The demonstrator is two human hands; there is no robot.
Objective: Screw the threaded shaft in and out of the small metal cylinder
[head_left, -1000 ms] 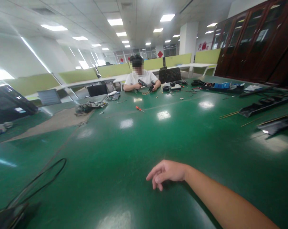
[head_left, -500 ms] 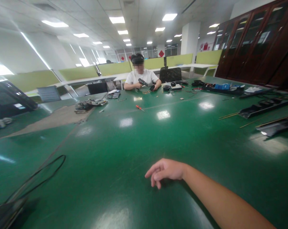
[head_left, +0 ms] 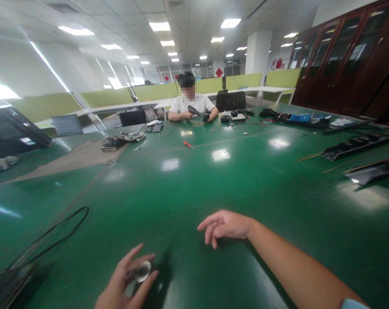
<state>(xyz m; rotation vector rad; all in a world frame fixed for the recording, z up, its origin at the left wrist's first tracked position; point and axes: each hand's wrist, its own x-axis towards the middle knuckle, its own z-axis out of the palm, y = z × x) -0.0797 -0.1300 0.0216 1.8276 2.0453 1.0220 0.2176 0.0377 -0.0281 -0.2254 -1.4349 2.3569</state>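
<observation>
My right hand (head_left: 225, 226) rests on the green table (head_left: 194, 189), fingers loosely spread and curled down, holding nothing. At the bottom edge my left hand (head_left: 125, 281) has its fingers around a small round shiny object (head_left: 142, 271), metallic or glass, pinched between thumb and fingers just above the table. What the object is stays unclear. The two hands are a short way apart.
A black cable (head_left: 52, 240) loops at the left. Across the table a person in a white shirt (head_left: 191, 105) handles a dark tool. An orange screwdriver (head_left: 188, 146), electronics (head_left: 122, 139) and long black parts (head_left: 355, 146) lie farther off.
My left hand has come into view at the bottom, holding the small round object. My right hand has stayed almost still.
</observation>
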